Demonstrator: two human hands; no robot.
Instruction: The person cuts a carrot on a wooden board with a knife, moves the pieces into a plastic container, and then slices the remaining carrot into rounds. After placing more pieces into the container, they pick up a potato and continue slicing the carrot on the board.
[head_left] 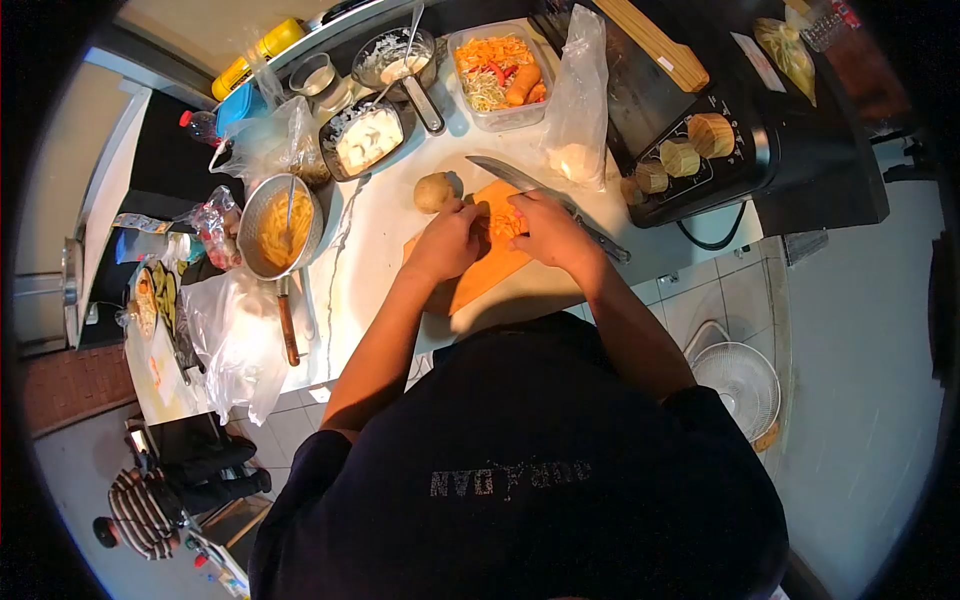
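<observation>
An orange cutting board (470, 285) lies on the white counter in front of me. My left hand (447, 240) is at the board's left side, fingers curled in against small orange pieces (499, 222). From the right, my right hand (548, 230) reaches to the same pieces with its fingers bent around them. The exact grip of both hands is hard to make out. A knife (505, 173) lies behind the board, its blade toward the back left and its handle beyond my right hand. A round brown potato (433, 193) rests just behind my left hand.
A pot of yellow food (278, 232) with a wooden handle stands left. Behind are two bowls of white food (368, 140) (398, 66), a tub of shredded vegetables (498, 78) and a plastic bag (577, 100). A black oven (690, 150) stands right; a person (146, 513) is far lower left.
</observation>
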